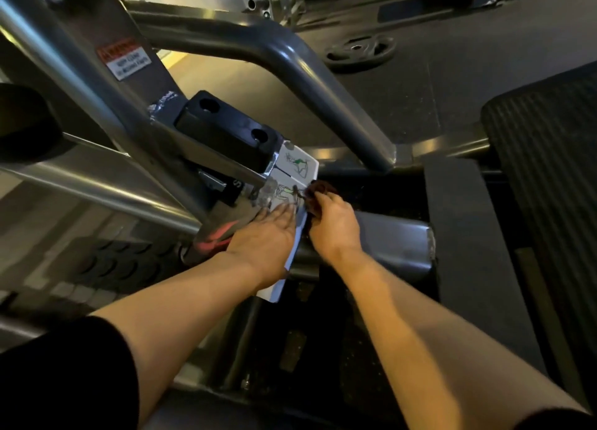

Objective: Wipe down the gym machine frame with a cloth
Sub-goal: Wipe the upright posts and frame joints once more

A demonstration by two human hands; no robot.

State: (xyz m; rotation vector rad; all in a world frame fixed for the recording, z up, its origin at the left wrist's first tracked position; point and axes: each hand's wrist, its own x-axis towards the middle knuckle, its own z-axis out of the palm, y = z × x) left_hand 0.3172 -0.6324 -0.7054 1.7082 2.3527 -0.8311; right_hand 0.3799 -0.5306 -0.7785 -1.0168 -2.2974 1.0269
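The grey steel gym machine frame (284,58) fills the upper left and centre, its tubes crossing above a white instruction placard (298,166). My left hand (268,236) lies flat with straight fingers on the lower part of that placard. Just right of it, my right hand (332,223) grips a small dark reddish-brown cloth (319,189) and holds it against the placard's right edge. Most of the cloth is hidden inside the fingers.
A black rubber stop block (226,129) sits on the frame just above the placard. A warning sticker (124,60) is on the upright. A weight plate (360,50) lies on the dark floor behind. A ribbed black pad (549,171) stands at right.
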